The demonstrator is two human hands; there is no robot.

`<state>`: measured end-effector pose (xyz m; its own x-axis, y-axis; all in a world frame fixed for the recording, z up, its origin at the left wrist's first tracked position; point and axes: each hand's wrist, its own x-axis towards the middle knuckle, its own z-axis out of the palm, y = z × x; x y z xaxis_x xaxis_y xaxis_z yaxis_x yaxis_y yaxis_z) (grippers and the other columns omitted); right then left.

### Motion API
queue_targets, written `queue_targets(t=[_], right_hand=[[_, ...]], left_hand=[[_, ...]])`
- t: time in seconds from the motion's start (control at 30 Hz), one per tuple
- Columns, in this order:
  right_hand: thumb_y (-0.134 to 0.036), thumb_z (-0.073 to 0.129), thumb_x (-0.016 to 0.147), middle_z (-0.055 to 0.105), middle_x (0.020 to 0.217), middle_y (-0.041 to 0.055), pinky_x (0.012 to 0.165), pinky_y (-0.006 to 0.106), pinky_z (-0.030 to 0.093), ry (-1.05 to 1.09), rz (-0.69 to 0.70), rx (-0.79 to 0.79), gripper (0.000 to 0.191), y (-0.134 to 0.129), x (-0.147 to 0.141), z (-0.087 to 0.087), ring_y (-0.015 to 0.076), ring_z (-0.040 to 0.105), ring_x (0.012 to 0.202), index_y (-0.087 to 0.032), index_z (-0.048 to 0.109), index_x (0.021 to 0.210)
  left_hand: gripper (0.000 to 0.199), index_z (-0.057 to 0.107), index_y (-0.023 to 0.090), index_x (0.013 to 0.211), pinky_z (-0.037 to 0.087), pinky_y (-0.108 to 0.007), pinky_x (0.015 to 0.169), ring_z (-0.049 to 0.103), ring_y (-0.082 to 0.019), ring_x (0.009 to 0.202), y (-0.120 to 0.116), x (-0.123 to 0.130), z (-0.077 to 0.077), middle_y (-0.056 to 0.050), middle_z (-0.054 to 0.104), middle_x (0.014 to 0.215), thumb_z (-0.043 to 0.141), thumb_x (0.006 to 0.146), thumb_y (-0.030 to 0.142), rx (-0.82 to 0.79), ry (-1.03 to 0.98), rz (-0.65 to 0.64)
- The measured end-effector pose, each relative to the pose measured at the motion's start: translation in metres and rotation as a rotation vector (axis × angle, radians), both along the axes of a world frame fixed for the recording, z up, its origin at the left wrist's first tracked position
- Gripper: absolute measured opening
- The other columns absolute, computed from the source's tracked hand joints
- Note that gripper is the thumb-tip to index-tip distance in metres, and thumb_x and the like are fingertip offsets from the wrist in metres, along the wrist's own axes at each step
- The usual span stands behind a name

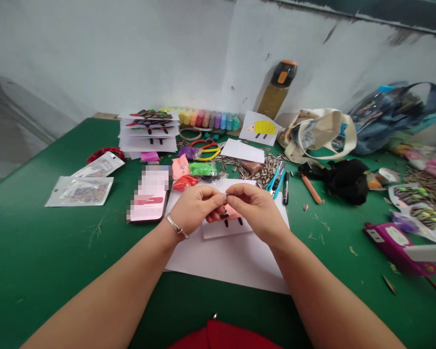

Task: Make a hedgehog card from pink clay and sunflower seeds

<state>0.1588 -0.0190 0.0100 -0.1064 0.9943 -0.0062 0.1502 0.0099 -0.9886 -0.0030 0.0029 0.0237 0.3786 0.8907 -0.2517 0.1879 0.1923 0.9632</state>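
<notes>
My left hand (194, 209) and my right hand (257, 208) meet above a small white card (212, 231). Fingertips of both are pinched together, and whatever lies between them is too small to make out. On the card, a pink clay shape (232, 212) with black legs shows partly between my hands. Large white paper (225, 261) lies under the card. Close behind my left hand are a red clay packet (185, 182) and a green clay packet (202, 169). Blue cutters (275, 183) and a black pen (286, 188) lie beyond my right hand.
A phone (150, 194) and seed packets (80, 190) lie left. Stacked cards (148, 144), scissors (209, 152), sunflower seeds (265, 169) and a yellow hedgehog card (260, 129) are behind. A bottle (278, 89) leans on the wall; bags (321, 133) and a magenta device (396, 247) sit right.
</notes>
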Motion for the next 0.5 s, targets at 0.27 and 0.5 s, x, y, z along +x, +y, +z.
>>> queue_targets(t=[0.27,0.5], right_hand=[[-0.021,0.055,0.082,0.062,0.078,-0.0015,0.067,0.025,0.038,-0.484,0.008,0.242,0.010,0.006,0.021,0.004,0.0125,0.054,0.074,-0.022,0.065,0.080],[-0.017,0.049,0.085,0.059,0.073,0.0000,0.064,0.025,0.031,-0.877,0.182,0.323,0.017,0.012,0.023,-0.007,0.0135,0.051,0.072,-0.021,0.064,0.077]], left_hand=[[0.032,0.063,0.015,0.075,0.046,-0.023,0.052,0.060,-0.012,0.054,0.008,-0.011,-0.002,-0.002,0.067,0.068,0.051,0.085,0.043,0.240,0.248,0.091],[0.026,0.069,0.022,0.086,0.042,-0.029,0.071,0.062,-0.019,0.084,0.012,-0.012,-0.015,-0.001,0.071,0.088,0.044,0.085,0.031,0.583,0.757,-0.131]])
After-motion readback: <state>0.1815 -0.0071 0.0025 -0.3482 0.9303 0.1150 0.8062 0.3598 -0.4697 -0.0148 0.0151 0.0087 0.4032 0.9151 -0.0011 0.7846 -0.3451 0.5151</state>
